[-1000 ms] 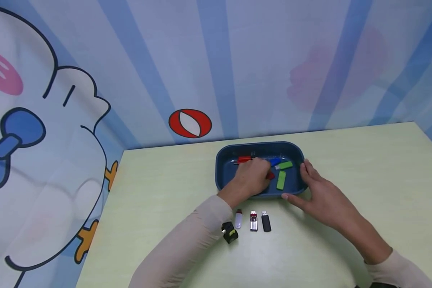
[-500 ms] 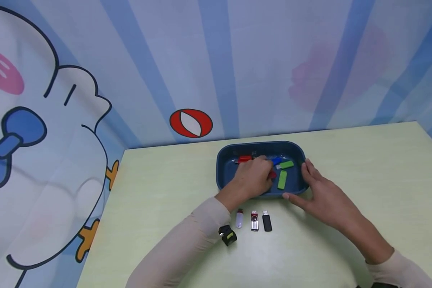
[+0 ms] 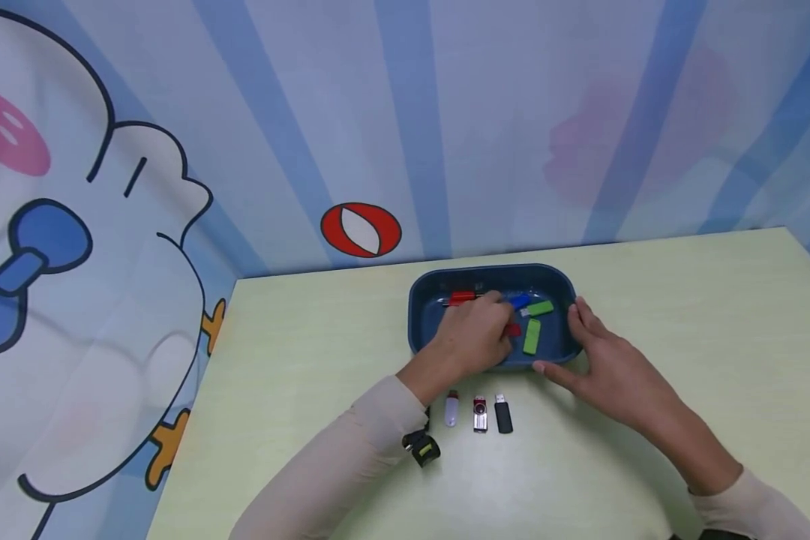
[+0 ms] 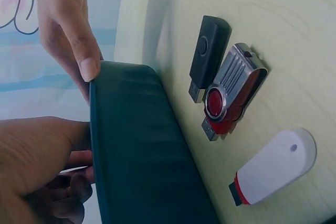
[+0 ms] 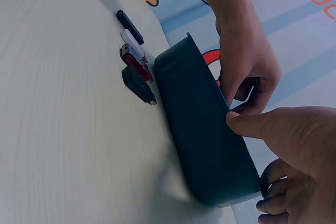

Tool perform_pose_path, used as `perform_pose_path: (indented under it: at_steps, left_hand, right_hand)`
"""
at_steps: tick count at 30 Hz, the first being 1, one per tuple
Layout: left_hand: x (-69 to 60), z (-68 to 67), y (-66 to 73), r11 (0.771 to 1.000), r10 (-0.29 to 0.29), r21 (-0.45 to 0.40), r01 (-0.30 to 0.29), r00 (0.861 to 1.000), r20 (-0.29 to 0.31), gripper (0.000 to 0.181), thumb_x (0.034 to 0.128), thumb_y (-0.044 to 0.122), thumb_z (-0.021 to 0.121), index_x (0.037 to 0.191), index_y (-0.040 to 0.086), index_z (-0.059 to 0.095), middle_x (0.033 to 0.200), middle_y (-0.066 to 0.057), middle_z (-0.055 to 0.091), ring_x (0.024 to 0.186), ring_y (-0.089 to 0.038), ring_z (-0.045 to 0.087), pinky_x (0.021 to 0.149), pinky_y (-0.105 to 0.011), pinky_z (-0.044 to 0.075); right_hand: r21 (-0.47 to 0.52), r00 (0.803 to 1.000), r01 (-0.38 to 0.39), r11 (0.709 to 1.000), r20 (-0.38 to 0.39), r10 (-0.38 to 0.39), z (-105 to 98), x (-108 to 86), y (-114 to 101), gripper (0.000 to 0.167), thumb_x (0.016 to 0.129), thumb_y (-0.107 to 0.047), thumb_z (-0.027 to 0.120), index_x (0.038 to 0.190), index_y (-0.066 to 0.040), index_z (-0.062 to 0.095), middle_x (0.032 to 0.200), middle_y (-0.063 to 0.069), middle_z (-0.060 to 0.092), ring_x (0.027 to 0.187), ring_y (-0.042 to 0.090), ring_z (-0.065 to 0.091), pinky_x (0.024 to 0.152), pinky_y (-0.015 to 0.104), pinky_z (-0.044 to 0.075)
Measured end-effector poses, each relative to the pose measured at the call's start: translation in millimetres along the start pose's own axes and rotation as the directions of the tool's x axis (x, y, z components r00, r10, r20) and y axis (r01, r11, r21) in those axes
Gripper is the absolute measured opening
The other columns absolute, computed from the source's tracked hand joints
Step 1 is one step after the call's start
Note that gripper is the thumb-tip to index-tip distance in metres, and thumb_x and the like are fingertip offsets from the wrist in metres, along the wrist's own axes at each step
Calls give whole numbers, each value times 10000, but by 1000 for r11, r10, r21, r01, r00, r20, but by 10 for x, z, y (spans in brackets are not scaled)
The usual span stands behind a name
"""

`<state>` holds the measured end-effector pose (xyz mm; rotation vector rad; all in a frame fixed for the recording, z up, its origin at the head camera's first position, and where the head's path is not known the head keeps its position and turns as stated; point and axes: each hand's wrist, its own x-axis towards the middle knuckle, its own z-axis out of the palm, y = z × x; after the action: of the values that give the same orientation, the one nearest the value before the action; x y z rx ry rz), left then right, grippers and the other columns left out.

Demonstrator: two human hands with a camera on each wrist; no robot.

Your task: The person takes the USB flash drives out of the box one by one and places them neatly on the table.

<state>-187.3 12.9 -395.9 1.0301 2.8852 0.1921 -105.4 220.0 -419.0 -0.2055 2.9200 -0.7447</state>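
Observation:
My left hand (image 3: 469, 330) reaches into the dark blue tray (image 3: 421, 330). Its curled fingers are at a red USB stick (image 3: 514, 330), part of which shows beside them; the fingertips are hidden in the head view. On the tray's right near corner, my right hand (image 3: 610, 367) holds the rim, thumb on the near side and fingers at the right end. Inside the tray lie two green USB sticks (image 3: 531, 337), a blue one (image 3: 520, 301) and a red item (image 3: 461, 298).
In front of the tray are a white USB stick (image 3: 451, 410), a red and silver one (image 3: 480, 415) and a black one (image 3: 503, 415). Another dark stick (image 5: 129, 26) lies beyond the white one in the right wrist view. A printed backdrop (image 3: 493, 135) stands behind the table (image 3: 297, 360).
The visible part of the red USB stick has changed shape beside my left fingers. My left wrist has shifted slightly left and nearer; the right hand keeps its place on the tray.

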Motion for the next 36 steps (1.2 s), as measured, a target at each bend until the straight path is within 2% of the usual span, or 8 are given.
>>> perform_pose_path:
  at_steps: [6,14,24,30,36]
  left_hand:
    - [-60,-38,29,1000,9,-2,-9,1000,-1,69,976,193,734,1017,141,753,971,22,620,745,-92,571,562,-205,474]
    - [-103,-90,72,999,54,3,-54,998,-25,116,967,169,733,1075,146,768,995,44,649,770,-60,583,575,-183,474]
    - [-207,-158,128,996,84,43,-84,996,4,97,990,200,706,1066,147,736,1043,39,650,747,-55,575,543,-166,461]
    - [-241,-195,172,992,112,65,-111,994,-10,119,992,226,717,1083,149,725,1080,47,672,817,-54,608,599,-167,507]
    - [-273,-219,206,987,134,83,-134,991,5,137,994,228,721,1111,158,726,1099,54,677,849,-55,616,639,-184,548]
  right_hand:
    - [1,1000,2,1000,0,-2,8,-17,4,1119,964,-680,660,1630,103,219,1725,329,135,1383,621,455,935,645,535]
    - [5,1000,-6,1000,-1,6,-10,-6,21,1121,967,-691,646,1634,97,209,1728,322,123,1419,631,400,974,676,511]
    - [-1,1000,8,1000,-11,-8,8,-15,27,1117,964,-688,652,1624,108,232,1717,340,145,1347,614,496,905,628,555]
    - [-8,1000,4,1000,-12,-4,-11,-12,38,1116,965,-680,658,1627,108,227,1719,338,141,1349,626,485,899,638,547]
    - [-6,1000,8,1000,-16,-8,8,-11,36,1114,963,-672,667,1622,113,231,1717,339,139,1325,622,510,867,616,564]
